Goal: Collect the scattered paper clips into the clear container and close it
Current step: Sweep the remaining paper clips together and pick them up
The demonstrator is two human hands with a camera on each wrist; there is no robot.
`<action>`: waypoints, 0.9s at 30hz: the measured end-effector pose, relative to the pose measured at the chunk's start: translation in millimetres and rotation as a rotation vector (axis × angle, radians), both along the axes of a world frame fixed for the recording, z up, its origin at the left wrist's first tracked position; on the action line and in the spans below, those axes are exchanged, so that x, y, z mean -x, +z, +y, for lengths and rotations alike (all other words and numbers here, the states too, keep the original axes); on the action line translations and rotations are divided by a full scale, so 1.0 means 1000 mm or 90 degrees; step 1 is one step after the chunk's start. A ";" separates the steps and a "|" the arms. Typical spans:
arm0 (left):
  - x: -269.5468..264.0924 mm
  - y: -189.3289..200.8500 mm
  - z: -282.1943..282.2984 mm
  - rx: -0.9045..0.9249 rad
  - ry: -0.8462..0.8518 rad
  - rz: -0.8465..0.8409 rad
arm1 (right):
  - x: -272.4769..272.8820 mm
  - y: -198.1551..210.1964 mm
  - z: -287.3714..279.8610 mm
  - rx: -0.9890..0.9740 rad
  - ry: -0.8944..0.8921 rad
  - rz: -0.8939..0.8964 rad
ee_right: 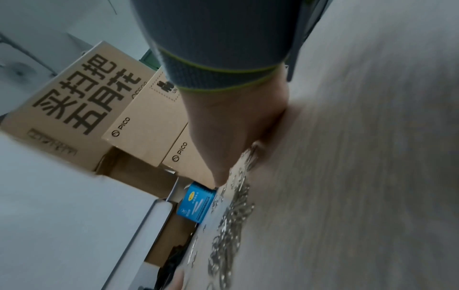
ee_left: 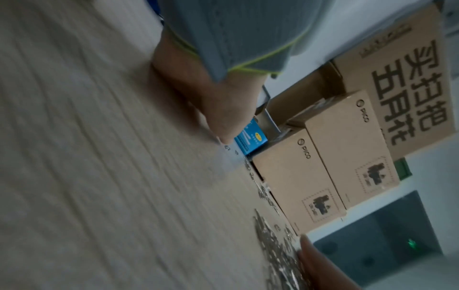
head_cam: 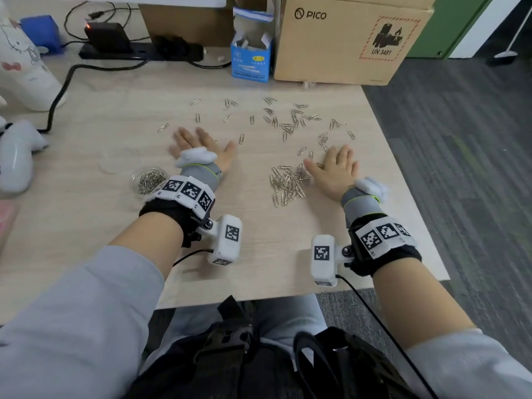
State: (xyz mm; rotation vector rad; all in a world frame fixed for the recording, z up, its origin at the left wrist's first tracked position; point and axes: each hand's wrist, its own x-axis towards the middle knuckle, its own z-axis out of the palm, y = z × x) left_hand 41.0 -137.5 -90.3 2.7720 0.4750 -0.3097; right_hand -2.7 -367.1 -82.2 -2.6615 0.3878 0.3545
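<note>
On the wooden desk (head_cam: 95, 226) a clear container (head_cam: 148, 180) sits nearest the person, uncovered and already holding a mound of paper clips; to the right of the container, past the left wrist, lies a dense heap of paper clips (head_cam: 289, 182); the right hand (head_cam: 335, 171) lies flat on the desk with straight, spread fingers, grasping nothing, its thumb side touching the right edge of that heap; just beyond the container the left hand (head_cam: 201, 146) is likewise pressed flat, fingers splayed and holding nothing; farther from the container than both hands, loose paper clips (head_cam: 288, 119) are strewn singly and in small clumps across the desk; beyond them, farthest from the container, stand an opened blue carton (head_cam: 250, 63) and, just to its right, a PICO cardboard box (head_cam: 345, 41); a black power strip (head_cam: 138, 50) lies left of the carton.
</note>
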 end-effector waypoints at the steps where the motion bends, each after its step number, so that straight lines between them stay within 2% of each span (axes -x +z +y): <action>1: 0.000 -0.001 -0.004 0.001 -0.024 0.003 | -0.002 0.000 0.004 0.004 0.024 0.004; 7: 0.006 0.001 -0.047 0.052 -0.207 0.049 | -0.012 -0.001 0.024 -0.032 0.152 0.014; 10: 0.001 0.012 -0.055 0.098 -0.256 0.088 | -0.019 0.004 0.024 -0.122 0.117 -0.016; 13: -0.016 0.021 -0.041 0.096 -0.190 0.028 | -0.034 0.004 0.011 -0.137 -0.019 -0.095; 16: -0.032 0.019 -0.016 0.045 -0.036 -0.060 | -0.047 0.000 -0.003 -0.112 -0.125 -0.119; 20: -0.034 0.010 0.004 0.035 0.147 -0.077 | -0.058 -0.002 -0.008 -0.109 -0.149 -0.102; 23: -0.035 0.010 0.005 0.036 0.176 -0.058 | -0.067 -0.003 -0.008 -0.089 -0.150 -0.077; 27: -0.047 0.013 -0.004 0.059 0.139 -0.023 | -0.076 -0.003 -0.005 -0.075 -0.088 -0.050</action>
